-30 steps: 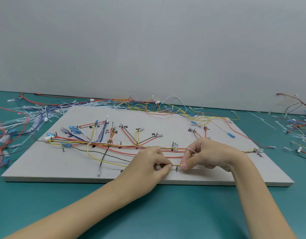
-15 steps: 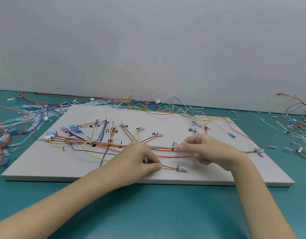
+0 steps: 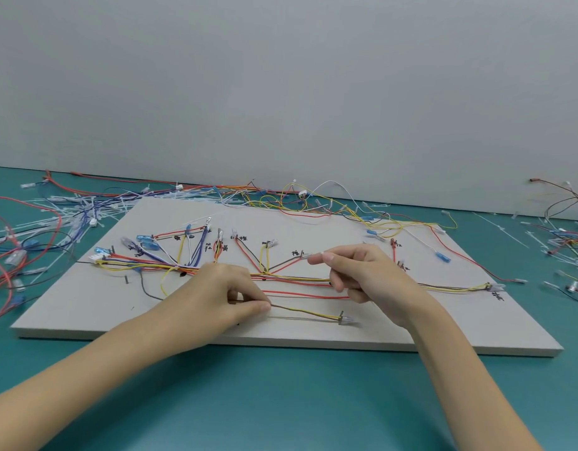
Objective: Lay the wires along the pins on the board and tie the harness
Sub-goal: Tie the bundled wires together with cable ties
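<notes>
Many loose wires [image 3: 297, 203] (cable ties [image 3: 69, 206] too) behind board [image 3: 411, 320]

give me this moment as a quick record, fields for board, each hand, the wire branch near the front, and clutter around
board: grey board flat on teal table, wires laid across it
left hand: left hand pinches yellow-brown branch
right hand: right hand raised over the trunk, pinching a thin pale strip, likely a tie
branch end: white connector at a pin near the front edge
clutter: loose wires left, more right
</notes>
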`<state>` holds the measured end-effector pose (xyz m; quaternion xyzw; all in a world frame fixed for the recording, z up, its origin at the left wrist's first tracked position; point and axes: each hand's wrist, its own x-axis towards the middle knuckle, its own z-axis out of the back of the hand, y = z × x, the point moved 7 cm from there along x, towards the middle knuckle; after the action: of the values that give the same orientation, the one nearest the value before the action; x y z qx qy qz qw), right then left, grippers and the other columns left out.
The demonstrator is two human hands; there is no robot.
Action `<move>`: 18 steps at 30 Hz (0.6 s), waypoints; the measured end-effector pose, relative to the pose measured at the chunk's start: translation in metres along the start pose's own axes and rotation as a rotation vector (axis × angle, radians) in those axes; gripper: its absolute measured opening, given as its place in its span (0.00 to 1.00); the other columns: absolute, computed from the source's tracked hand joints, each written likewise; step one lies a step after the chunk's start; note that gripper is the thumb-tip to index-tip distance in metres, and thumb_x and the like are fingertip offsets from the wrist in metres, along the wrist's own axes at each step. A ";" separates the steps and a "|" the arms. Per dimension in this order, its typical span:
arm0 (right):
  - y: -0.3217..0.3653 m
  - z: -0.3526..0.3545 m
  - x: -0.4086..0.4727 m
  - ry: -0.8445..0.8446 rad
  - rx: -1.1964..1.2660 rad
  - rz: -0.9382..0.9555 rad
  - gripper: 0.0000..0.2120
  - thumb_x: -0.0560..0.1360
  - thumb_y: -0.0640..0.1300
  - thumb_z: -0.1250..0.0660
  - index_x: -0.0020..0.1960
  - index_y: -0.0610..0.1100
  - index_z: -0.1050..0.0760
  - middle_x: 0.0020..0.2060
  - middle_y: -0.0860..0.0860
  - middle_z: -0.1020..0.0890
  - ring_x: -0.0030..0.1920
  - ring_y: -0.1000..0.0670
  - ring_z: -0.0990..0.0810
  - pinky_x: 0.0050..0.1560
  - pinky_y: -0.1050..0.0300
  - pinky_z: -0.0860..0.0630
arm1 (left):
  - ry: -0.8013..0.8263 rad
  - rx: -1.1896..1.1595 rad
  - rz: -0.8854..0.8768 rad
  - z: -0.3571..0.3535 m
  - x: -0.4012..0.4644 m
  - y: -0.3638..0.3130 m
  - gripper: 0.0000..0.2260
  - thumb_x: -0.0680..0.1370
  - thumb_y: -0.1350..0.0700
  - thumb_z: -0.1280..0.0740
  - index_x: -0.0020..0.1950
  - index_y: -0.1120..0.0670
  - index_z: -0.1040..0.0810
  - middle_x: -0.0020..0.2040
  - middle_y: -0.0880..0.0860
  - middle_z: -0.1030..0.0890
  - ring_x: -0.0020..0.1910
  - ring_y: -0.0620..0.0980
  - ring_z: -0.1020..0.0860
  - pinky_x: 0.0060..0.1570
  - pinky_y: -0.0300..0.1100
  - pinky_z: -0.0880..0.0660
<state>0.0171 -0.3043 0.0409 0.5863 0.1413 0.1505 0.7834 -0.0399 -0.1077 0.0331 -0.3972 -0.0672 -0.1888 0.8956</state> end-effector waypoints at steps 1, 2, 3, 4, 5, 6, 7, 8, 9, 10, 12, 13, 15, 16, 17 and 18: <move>0.000 -0.002 0.000 0.009 -0.015 0.004 0.13 0.82 0.45 0.40 0.54 0.43 0.18 0.26 0.50 0.28 0.26 0.55 0.39 0.24 0.65 0.43 | -0.004 -0.015 0.006 0.002 -0.002 0.002 0.05 0.73 0.56 0.26 0.41 0.45 0.14 0.36 0.40 0.20 0.37 0.42 0.26 0.36 0.29 0.34; 0.001 -0.003 0.001 0.011 -0.027 0.007 0.13 0.82 0.46 0.40 0.54 0.43 0.18 0.25 0.50 0.27 0.26 0.55 0.39 0.24 0.65 0.43 | -0.002 -0.025 0.012 0.003 -0.003 0.003 0.06 0.73 0.56 0.26 0.40 0.45 0.14 0.35 0.40 0.20 0.37 0.42 0.26 0.35 0.29 0.34; 0.002 -0.004 0.001 0.011 -0.033 0.010 0.14 0.82 0.47 0.41 0.54 0.43 0.18 0.25 0.50 0.27 0.26 0.55 0.39 0.24 0.65 0.43 | 0.001 -0.034 0.020 0.004 -0.005 0.005 0.06 0.73 0.56 0.26 0.40 0.45 0.14 0.35 0.40 0.20 0.37 0.42 0.26 0.35 0.29 0.34; 0.002 -0.006 0.001 0.009 -0.035 0.012 0.14 0.82 0.47 0.42 0.54 0.43 0.18 0.25 0.50 0.27 0.25 0.55 0.40 0.23 0.65 0.44 | 0.000 -0.049 0.033 0.005 -0.006 0.008 0.06 0.73 0.56 0.26 0.40 0.45 0.13 0.34 0.40 0.19 0.37 0.42 0.25 0.35 0.29 0.34; 0.002 -0.007 0.001 0.006 -0.036 0.014 0.15 0.83 0.46 0.42 0.54 0.43 0.18 0.24 0.49 0.27 0.25 0.55 0.41 0.23 0.65 0.44 | -0.006 -0.069 0.050 0.007 -0.007 0.011 0.06 0.73 0.55 0.26 0.40 0.44 0.13 0.35 0.41 0.19 0.36 0.43 0.25 0.35 0.30 0.34; 0.002 -0.008 0.002 0.001 -0.036 0.015 0.15 0.83 0.45 0.43 0.54 0.42 0.19 0.24 0.49 0.28 0.25 0.55 0.41 0.23 0.65 0.44 | -0.014 -0.089 0.068 0.009 -0.008 0.014 0.05 0.73 0.55 0.26 0.40 0.44 0.13 0.35 0.43 0.18 0.36 0.44 0.25 0.34 0.31 0.34; 0.002 -0.008 0.002 -0.004 -0.036 0.016 0.15 0.83 0.45 0.44 0.54 0.42 0.19 0.23 0.50 0.29 0.24 0.55 0.41 0.23 0.66 0.43 | -0.021 -0.104 0.084 0.011 -0.009 0.017 0.05 0.72 0.54 0.25 0.40 0.44 0.13 0.35 0.44 0.18 0.35 0.46 0.26 0.34 0.32 0.34; 0.002 -0.009 0.002 -0.009 -0.038 0.018 0.14 0.83 0.44 0.44 0.54 0.41 0.20 0.22 0.50 0.30 0.24 0.55 0.41 0.22 0.66 0.43 | -0.025 -0.114 0.097 0.013 -0.010 0.019 0.04 0.72 0.53 0.25 0.40 0.43 0.14 0.35 0.45 0.18 0.36 0.49 0.26 0.34 0.34 0.33; 0.002 -0.009 0.002 -0.016 -0.042 0.021 0.14 0.83 0.44 0.44 0.54 0.41 0.20 0.22 0.50 0.31 0.23 0.55 0.40 0.22 0.66 0.43 | -0.025 -0.123 0.105 0.015 -0.011 0.021 0.04 0.72 0.52 0.25 0.39 0.43 0.14 0.35 0.46 0.18 0.36 0.50 0.26 0.34 0.35 0.33; 0.002 -0.008 0.002 -0.025 -0.047 0.023 0.14 0.83 0.44 0.44 0.54 0.40 0.21 0.21 0.50 0.31 0.23 0.55 0.40 0.22 0.66 0.43 | -0.022 -0.134 0.108 0.016 -0.011 0.021 0.03 0.72 0.52 0.25 0.39 0.43 0.14 0.35 0.47 0.18 0.35 0.50 0.27 0.34 0.36 0.33; 0.001 -0.007 0.003 -0.048 -0.051 0.025 0.13 0.83 0.43 0.43 0.52 0.41 0.20 0.21 0.50 0.30 0.23 0.55 0.39 0.22 0.66 0.42 | -0.015 -0.151 0.110 0.016 -0.011 0.020 0.03 0.72 0.53 0.25 0.39 0.44 0.13 0.35 0.48 0.18 0.34 0.48 0.27 0.34 0.36 0.33; 0.001 -0.006 0.004 -0.064 -0.046 0.023 0.13 0.83 0.43 0.43 0.51 0.41 0.20 0.22 0.50 0.29 0.23 0.55 0.38 0.23 0.66 0.41 | -0.014 -0.157 0.112 0.016 -0.011 0.019 0.04 0.72 0.53 0.25 0.39 0.44 0.13 0.36 0.48 0.17 0.34 0.48 0.27 0.34 0.35 0.33; 0.001 -0.005 0.005 -0.103 -0.017 0.030 0.13 0.82 0.43 0.41 0.49 0.42 0.19 0.25 0.50 0.25 0.24 0.55 0.35 0.25 0.65 0.37 | -0.020 -0.162 0.114 0.016 -0.011 0.018 0.04 0.71 0.55 0.24 0.39 0.45 0.13 0.36 0.48 0.17 0.35 0.50 0.25 0.34 0.34 0.32; 0.003 -0.005 0.005 -0.134 -0.006 0.047 0.13 0.82 0.42 0.41 0.47 0.42 0.18 0.27 0.50 0.23 0.27 0.55 0.32 0.28 0.65 0.34 | -0.028 -0.167 0.116 0.017 -0.011 0.019 0.05 0.71 0.55 0.24 0.38 0.45 0.13 0.36 0.48 0.17 0.35 0.50 0.24 0.34 0.34 0.32; 0.006 -0.003 0.005 -0.179 -0.005 0.076 0.13 0.81 0.41 0.40 0.46 0.43 0.18 0.30 0.51 0.20 0.29 0.55 0.29 0.31 0.66 0.31 | -0.040 -0.179 0.120 0.019 -0.011 0.020 0.05 0.71 0.56 0.24 0.38 0.45 0.13 0.37 0.48 0.17 0.35 0.48 0.24 0.34 0.33 0.32; 0.009 -0.001 0.005 -0.238 -0.013 0.112 0.13 0.80 0.40 0.39 0.44 0.44 0.17 0.33 0.52 0.18 0.32 0.57 0.27 0.34 0.69 0.30 | -0.051 -0.193 0.124 0.021 -0.011 0.021 0.05 0.70 0.56 0.24 0.38 0.46 0.13 0.37 0.49 0.17 0.34 0.47 0.24 0.34 0.32 0.32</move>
<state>0.0204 -0.2995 0.0489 0.6019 0.0134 0.1242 0.7887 -0.0414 -0.0761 0.0302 -0.4898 -0.0467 -0.1283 0.8611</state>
